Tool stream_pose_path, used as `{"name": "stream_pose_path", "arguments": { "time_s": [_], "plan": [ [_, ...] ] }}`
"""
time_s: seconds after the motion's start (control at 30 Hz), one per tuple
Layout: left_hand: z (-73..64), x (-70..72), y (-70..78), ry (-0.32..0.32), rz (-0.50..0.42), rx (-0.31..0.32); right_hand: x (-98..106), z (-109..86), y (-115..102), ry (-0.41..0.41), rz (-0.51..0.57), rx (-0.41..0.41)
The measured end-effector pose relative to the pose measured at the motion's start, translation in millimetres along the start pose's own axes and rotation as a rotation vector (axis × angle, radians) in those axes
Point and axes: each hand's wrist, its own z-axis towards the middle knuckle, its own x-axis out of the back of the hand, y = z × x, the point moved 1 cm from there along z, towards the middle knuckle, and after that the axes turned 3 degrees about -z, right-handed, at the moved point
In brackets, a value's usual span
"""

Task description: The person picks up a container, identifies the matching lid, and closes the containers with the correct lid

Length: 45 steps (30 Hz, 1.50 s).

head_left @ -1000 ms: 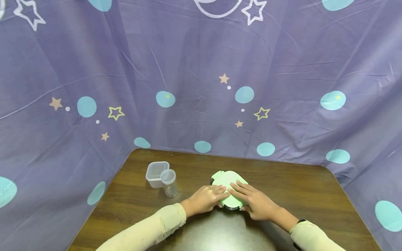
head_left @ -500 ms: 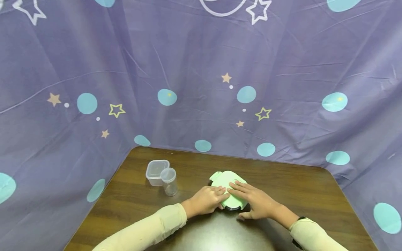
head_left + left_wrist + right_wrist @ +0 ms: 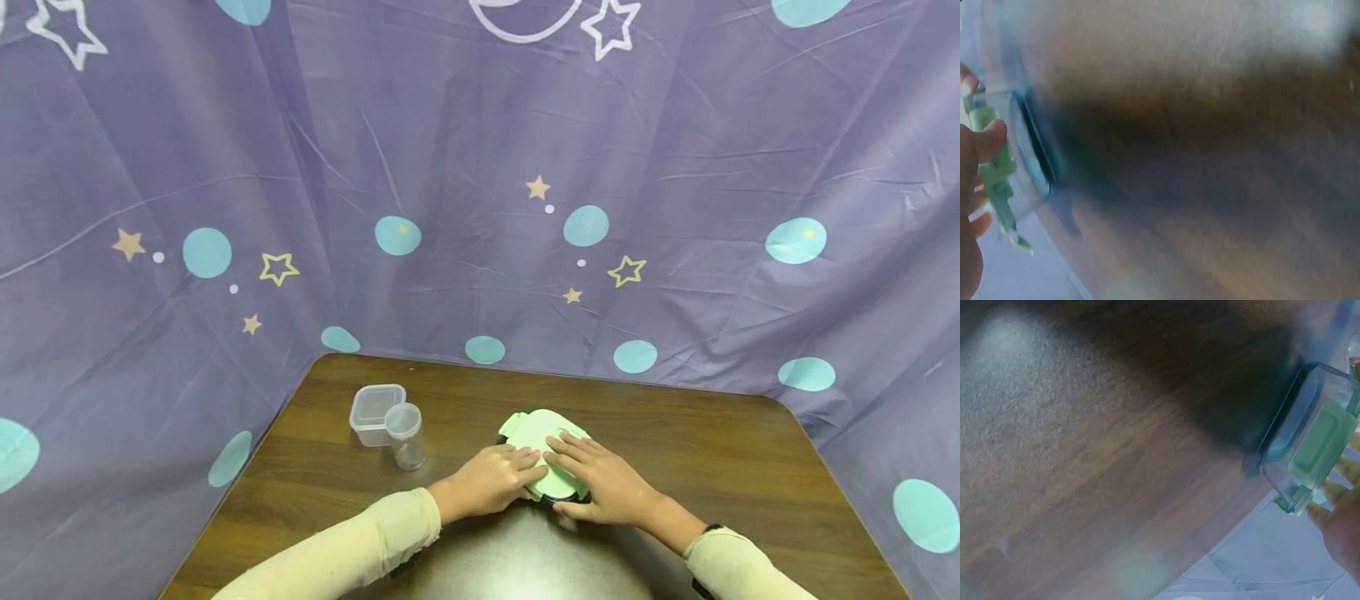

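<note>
A clear food container with a light green lid (image 3: 542, 427) stands on the table before me. My left hand (image 3: 491, 479) rests its fingers on the lid's left part; in the left wrist view its thumb (image 3: 992, 134) presses a green side latch (image 3: 1002, 164). My right hand (image 3: 611, 483) lies with spread, fairly straight fingers on the lid's right part. Its thumb is stretched to the container's near edge. In the right wrist view a green latch (image 3: 1324, 442) lies flat along the clear wall, below the fingers. A latch (image 3: 513, 425) at the far left corner sticks outward.
A small clear square box (image 3: 371, 421) with a lid stands left of the hands. Close in front of it is a clear cylindrical jar (image 3: 406, 437). Purple patterned cloth (image 3: 480, 208) hangs behind the wooden table (image 3: 705, 442) and at both sides.
My right thumb has moved out from the container's side and leftward to its near edge. My left hand stays almost in place on the lid. The box and jar stand as before.
</note>
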Motion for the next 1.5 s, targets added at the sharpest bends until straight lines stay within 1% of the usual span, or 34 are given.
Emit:
{"name": "stream_pose_path", "arguments": {
  "time_s": [0.1,0.2,0.27,0.33,0.4,0.5,0.6,0.7,0.87,0.97,1.13,1.2,1.37,1.5],
  "plan": [
    [-1.9,1.1,-9.2,-0.038,-0.040,-0.012,1,0.4,-2,-0.006,0.004,-0.018],
    [-4.7,1.9,-18.9,-0.090,-0.084,-0.013,1,2.1,-5,-0.027,0.020,-0.037],
    [-7.3,2.2,-25.0,-0.111,-0.109,-0.009,1,4.2,-8,-0.037,0.029,-0.055],
    [-9.4,2.7,-30.7,-0.110,-0.146,0.002,1,6.6,-11,-0.041,0.029,-0.075],
    [-11.1,3.6,-35.5,-0.093,-0.168,0.009,1,9.0,-15,-0.043,0.024,-0.103],
    [-12.5,4.1,-41.5,-0.075,-0.179,0.020,0,12.3,-20,-0.047,0.016,-0.152],
    [-12.9,3.8,-46.3,-0.079,-0.157,0.029,-1,14.9,-24,-0.053,0.004,-0.200],
    [-11.9,3.6,-50.3,-0.087,-0.130,0.038,-3,16.5,-28,-0.051,-0.028,-0.226],
    [-10.0,2.6,-56.8,-0.083,-0.096,0.043,-5,18.0,-33,-0.031,-0.096,-0.222],
    [-8.2,0.8,-60.1,-0.080,-0.069,0.035,-4,18.8,-34,-0.016,-0.107,-0.212],
    [-4.2,0.2,-62.8,-0.069,-0.029,0.013,-2,18.3,-31,0.003,-0.082,-0.181],
    [-3.5,-0.9,-63.6,-0.075,-0.020,0.005,0,16.9,-29,-0.001,-0.069,-0.165],
    [-3.6,-3.7,-64.1,-0.104,0.022,-0.023,5,13.3,-22,-0.045,-0.018,-0.120],
    [-4.0,-3.4,-62.2,-0.127,0.073,-0.067,10,9.8,-16,-0.097,0.046,-0.095]
  ]
}}
